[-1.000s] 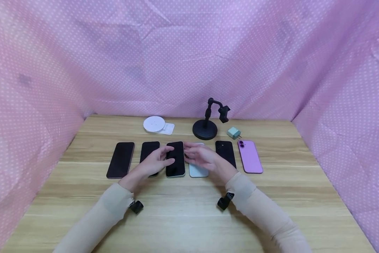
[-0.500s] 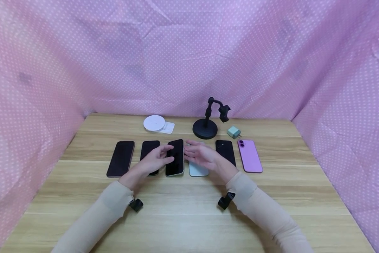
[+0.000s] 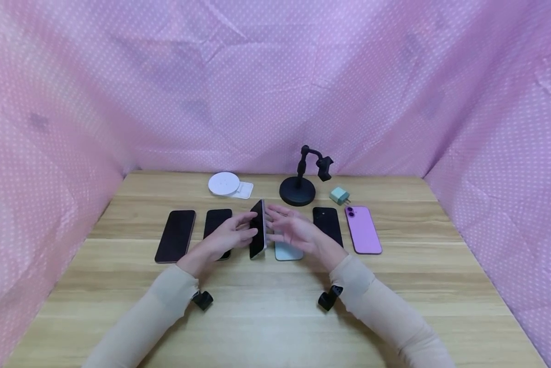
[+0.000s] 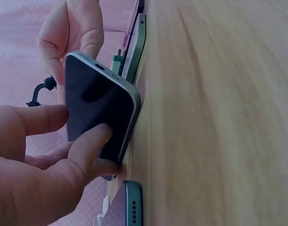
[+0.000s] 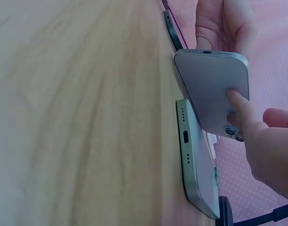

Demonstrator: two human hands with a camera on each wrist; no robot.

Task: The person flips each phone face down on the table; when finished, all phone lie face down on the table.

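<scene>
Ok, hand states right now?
Left hand: open, touching the black screen of the tilted, silver-framed rectangular phone.
Right hand: open, touching its silver-grey back.

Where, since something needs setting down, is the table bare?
Bare tabletop lies midway between the left sleeve and right sleeve; right of the lilac phone, out to the table's edge; and left of the white disc, to the back corner. It is crowded mid-row: left hand and right hand flank the tilted phone, and the pale phone sits partly below the right hand.
</scene>
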